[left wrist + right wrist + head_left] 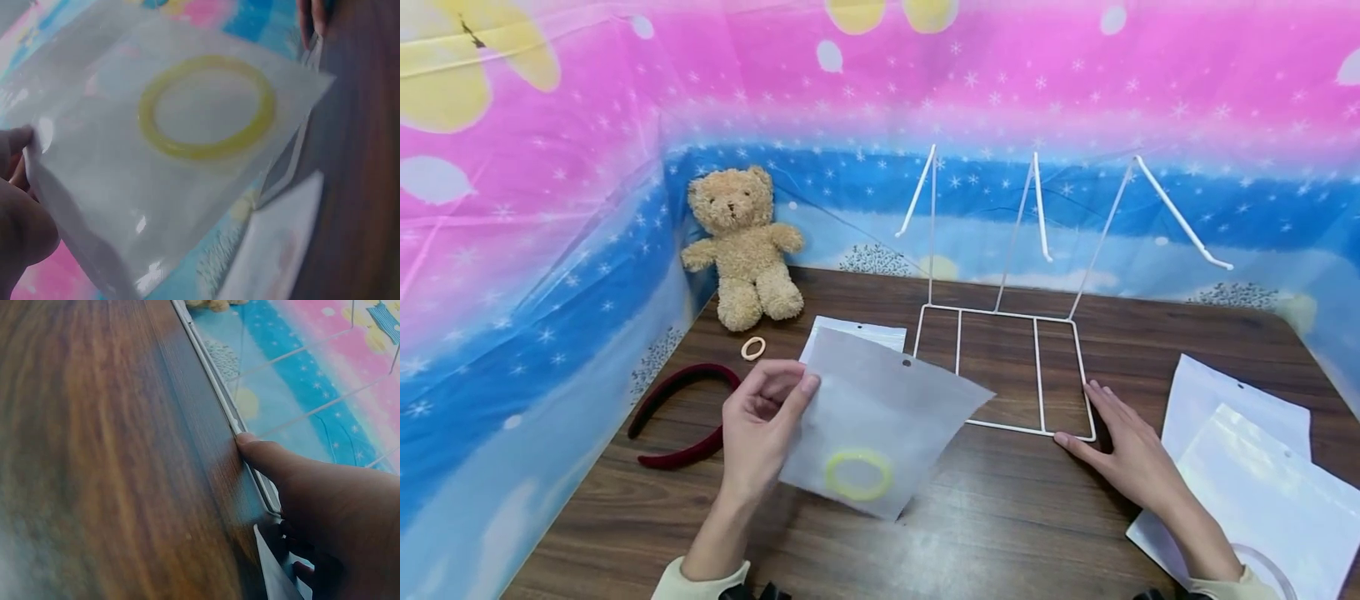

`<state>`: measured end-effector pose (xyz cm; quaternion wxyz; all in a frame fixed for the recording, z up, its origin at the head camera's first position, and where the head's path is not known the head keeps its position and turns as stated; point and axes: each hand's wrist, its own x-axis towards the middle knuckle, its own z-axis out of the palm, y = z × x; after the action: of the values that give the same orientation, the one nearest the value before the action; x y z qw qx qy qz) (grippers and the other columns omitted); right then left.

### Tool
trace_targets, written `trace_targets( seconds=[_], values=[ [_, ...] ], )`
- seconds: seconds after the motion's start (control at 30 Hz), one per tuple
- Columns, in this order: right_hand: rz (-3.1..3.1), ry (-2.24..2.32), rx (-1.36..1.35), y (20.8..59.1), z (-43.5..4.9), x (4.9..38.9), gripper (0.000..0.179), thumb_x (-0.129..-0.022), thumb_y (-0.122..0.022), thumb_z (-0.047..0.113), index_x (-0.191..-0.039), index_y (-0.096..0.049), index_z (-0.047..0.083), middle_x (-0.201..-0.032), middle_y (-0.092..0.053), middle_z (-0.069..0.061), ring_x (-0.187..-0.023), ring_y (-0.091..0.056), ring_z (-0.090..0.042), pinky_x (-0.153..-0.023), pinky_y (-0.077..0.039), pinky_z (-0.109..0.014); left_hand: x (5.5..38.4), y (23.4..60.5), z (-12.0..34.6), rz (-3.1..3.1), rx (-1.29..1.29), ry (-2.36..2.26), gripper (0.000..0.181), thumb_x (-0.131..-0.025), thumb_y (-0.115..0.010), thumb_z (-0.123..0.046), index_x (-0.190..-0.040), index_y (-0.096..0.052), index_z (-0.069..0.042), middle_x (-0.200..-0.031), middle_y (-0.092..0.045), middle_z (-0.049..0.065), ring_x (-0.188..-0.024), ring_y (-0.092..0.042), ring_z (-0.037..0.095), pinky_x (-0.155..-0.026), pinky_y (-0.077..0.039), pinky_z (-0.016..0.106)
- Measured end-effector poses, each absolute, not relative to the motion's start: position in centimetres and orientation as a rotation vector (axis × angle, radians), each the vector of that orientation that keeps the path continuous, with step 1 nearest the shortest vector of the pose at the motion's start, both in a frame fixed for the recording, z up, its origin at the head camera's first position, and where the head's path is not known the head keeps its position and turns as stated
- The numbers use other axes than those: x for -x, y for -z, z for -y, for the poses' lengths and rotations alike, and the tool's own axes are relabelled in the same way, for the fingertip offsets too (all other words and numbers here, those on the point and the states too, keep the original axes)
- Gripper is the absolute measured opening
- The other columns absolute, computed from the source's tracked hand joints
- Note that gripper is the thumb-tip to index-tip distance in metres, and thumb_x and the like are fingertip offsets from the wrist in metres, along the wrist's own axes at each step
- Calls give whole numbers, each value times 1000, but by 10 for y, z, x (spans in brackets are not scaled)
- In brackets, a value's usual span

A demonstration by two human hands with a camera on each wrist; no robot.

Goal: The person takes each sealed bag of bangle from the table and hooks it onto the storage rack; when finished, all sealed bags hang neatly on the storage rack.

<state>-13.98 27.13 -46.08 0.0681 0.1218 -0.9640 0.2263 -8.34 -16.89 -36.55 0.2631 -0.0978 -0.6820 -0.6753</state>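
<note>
My left hand [760, 425] pinches a frosted bag [868, 408] by its left edge, holding it up over the table. Through the bag shows a yellow ring [859, 475], clearer and rounder in the left wrist view [206, 107]. A round hole is punched near the bag's upper edge. My right hand [1138, 454] rests at the front right corner of a white wire rack [1037, 367] with three upright hooks. Its fingers lie fairly straight along the side bar; the thumb touches the front bar, as the right wrist view shows the thumb [269, 456] on the rail.
A teddy bear [745, 250] sits at the back left, with a small beige ring [753, 348] before it. A dark red headband [681, 457] lies left of my left hand. Another bag [880, 335] is partly covered by the held one. White bags [1262, 492] lie at the right.
</note>
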Motion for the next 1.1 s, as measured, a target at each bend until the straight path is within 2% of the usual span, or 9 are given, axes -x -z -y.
trace_targets(
  seconds=[0.2,0.5,0.63,0.77,0.93,1.0,1.1],
  values=[
    [2901,-673,-374,462,-272,141,97,-85,-66,61,-155,-27,6,-154,-30,-23,-138,-29,-46,-97,-27,-71,101,337,154,1555,292,2011,16,-89,-72,-5,-101,-66,4,-89,-73,11,-76,-65,14,-64,-47,23],
    [2912,-678,-372,466,-271,139,96,-86,-65,61,-155,-27,6,-155,-29,-23,-138,-28,-46,-98,-26,-70,135,332,143,1457,255,2049,17,-89,-74,-10,-102,-68,-1,-94,-74,12,-85,-67,16,-70,-50,25],
    [2900,-689,-381,465,-269,139,96,-86,-65,61,-155,-28,7,-155,-30,-22,-139,-28,-45,-98,-27,-70,142,331,141,1439,242,2063,19,-89,-74,-13,-103,-67,-2,-95,-73,12,-83,-67,17,-68,-52,27],
    [2904,-683,-371,464,-268,138,96,-86,-65,61,-155,-27,7,-155,-30,-22,-139,-28,-45,-98,-27,-70,146,330,139,1404,280,2075,19,-90,-72,-9,-106,-65,-2,-92,-73,11,-81,-67,19,-66,-53,28],
    [2911,-676,-357,464,-269,137,97,-85,-65,61,-156,-26,7,-155,-29,-22,-139,-28,-46,-97,-27,-71,152,329,135,1332,366,2040,17,-90,-70,-2,-106,-64,-2,-86,-71,11,-78,-64,16,-65,-46,22],
    [2902,-677,-362,463,-269,137,97,-85,-65,61,-155,-26,7,-155,-30,-22,-139,-28,-45,-97,-27,-71,154,329,134,1325,383,1994,15,-90,-70,-2,-104,-65,1,-88,-71,13,-77,-63,15,-64,-43,21],
    [2888,-682,-371,463,-270,137,97,-85,-66,60,-155,-26,7,-155,-30,-22,-139,-29,-46,-97,-27,-71,156,327,132,1339,399,1935,15,-90,-69,-1,-104,-67,3,-95,-71,16,-82,-66,19,-69,-48,22]
  ],
)
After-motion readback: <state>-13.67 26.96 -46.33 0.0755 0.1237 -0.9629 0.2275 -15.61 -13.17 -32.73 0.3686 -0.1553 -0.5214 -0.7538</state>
